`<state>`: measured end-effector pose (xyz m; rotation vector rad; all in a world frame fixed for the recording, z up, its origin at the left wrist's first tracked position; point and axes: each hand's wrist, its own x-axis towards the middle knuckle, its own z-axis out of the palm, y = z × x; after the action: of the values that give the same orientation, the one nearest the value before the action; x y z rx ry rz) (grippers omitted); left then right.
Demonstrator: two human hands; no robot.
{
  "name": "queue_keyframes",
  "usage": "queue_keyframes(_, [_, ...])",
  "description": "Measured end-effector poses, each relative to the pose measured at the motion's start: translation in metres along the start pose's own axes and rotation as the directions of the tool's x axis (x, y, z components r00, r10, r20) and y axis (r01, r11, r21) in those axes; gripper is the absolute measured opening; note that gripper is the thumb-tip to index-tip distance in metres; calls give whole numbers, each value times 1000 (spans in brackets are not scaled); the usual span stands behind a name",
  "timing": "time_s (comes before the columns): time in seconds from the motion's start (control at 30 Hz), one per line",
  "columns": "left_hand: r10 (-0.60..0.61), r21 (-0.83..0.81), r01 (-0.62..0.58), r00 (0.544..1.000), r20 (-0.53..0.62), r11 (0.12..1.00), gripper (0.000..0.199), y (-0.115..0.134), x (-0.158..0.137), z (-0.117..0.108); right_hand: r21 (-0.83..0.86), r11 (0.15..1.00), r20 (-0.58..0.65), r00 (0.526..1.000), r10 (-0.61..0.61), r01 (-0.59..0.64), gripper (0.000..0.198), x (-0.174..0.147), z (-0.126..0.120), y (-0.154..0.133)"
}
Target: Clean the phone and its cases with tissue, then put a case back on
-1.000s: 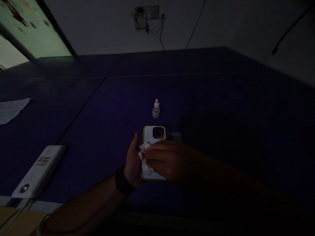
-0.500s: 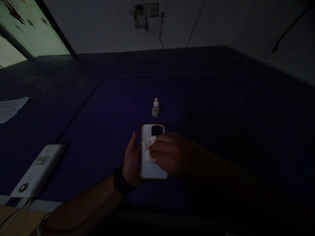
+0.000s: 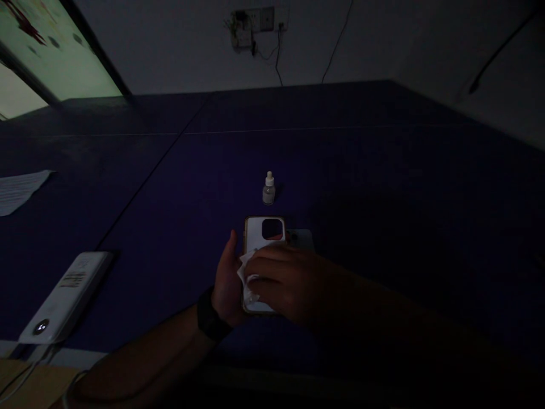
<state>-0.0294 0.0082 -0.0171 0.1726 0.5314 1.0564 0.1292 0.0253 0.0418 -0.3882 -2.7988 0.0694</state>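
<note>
My left hand (image 3: 227,281), a dark band on its wrist, holds a phone case (image 3: 254,230) from its left side, thumb pointing up along the edge. The case has a pale back, a brownish rim and a dark camera opening at the top. Across its lower half, my right hand (image 3: 285,278) presses a crumpled white tissue (image 3: 247,267), its fingers closed over it. To the right, partly under my right hand, lies a pale phone (image 3: 304,236) with dark lenses. Beyond the case stands a small dropper bottle (image 3: 268,194) with a white top.
A white power bank (image 3: 68,295) with a lit round display and cables lies at left on the dark blue table (image 3: 191,187). Farther back on that side is a printed paper sheet (image 3: 21,190). Wall sockets (image 3: 253,23) with hanging wires are behind the table.
My right hand has slid the tissue down the case toward its lower left. The camera opening and the phone at right now show more. My left hand keeps its hold.
</note>
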Motion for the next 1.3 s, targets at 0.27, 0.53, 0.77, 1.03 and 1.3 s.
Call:
queue_keyframes(0.27, [-13,-8,13,1000,18,1000,55,-5,-2,2,27,1000,-1,1000,14,-13,16,-4,-10,3])
queue_keyframes(0.53, [-9,6,9,1000,3,1000,39,-4,0,-1,8,1000,25,1000,4,-4,23,-1,-7,3])
queue_keyframes(0.77, [-36,38,36,999,-2,999,38,2,-1,-3,-60,997,-42,998,-57,54,27,-2,-2,0])
queue_keyframes(1.03, [-24,36,24,1000,-11,999,38,2,-2,1,-125,992,-68,998,-14,6,29,-4,-5,1])
queue_keyframes(1.3, [-11,41,11,1000,5,999,38,2,-1,-1,-105,994,-66,998,-3,-4,29,-2,0,0])
